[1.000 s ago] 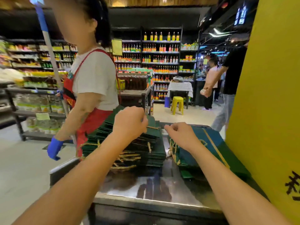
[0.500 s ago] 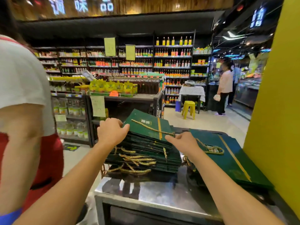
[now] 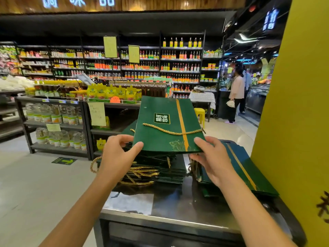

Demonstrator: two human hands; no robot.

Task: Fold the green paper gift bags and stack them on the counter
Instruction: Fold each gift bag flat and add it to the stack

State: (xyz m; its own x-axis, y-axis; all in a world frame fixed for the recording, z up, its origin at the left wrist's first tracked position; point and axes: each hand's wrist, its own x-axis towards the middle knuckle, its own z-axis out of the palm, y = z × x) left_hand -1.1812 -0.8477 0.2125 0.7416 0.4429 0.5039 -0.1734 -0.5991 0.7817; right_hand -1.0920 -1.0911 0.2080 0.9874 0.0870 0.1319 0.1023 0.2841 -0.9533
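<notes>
A yellow pillar (image 3: 302, 104) fills the right side, and dark wall shelving (image 3: 179, 68) runs across the back of the shop. Its tiers hold rows of bottles too many and too small to count, and two yellow paper signs (image 3: 110, 46) hang on its front. Nearer, a steel-topped counter (image 3: 160, 209) carries two piles of flat green paper gift bags. The left stack (image 3: 160, 169) is thick, with gold rope handles spilling from its near edge. The right pile (image 3: 249, 172) is lower and lies just beside the pillar. The bags in either pile cannot be counted. To the left, a low display rack (image 3: 53, 122) holds clear jars on its two lower shelves and yellow pouches along the top. One folded green bag (image 3: 160, 134) is held above the left stack, tilted up away from the person, with one gold cord handle lying across its face beside a single gold stripe and a small dark label. The left hand (image 3: 115, 157) pinches its near left corner, thumb on top and fingers curled at the edge. The right hand (image 3: 213, 161) pinches the near right corner, thumb on top, fingers beneath. One yellow stool (image 3: 199, 113) stands in the aisle behind.
</notes>
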